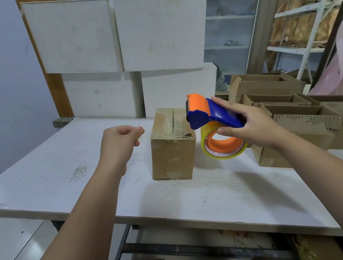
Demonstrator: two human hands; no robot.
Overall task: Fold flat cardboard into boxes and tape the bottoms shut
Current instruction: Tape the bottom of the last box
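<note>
On white table (60,168), centre: cardboard box (172,149) upright, taped seam on top running away from viewer. Just right of it, tape dispenser (213,117), long axis slanting up-left, orange head near box's top edge. Right hand (256,126) wrapped round blue handle. Left hand (120,139) left of box, fingers curled, nothing clearly held. Open boxes (292,109) far right, insides mostly hidden.

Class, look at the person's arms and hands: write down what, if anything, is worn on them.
Nothing visible is worn. The left forearm and right forearm are bare, with no sleeve in view. The left hand and right hand have no gloves, and no watch, bracelet or ring shows.
</note>
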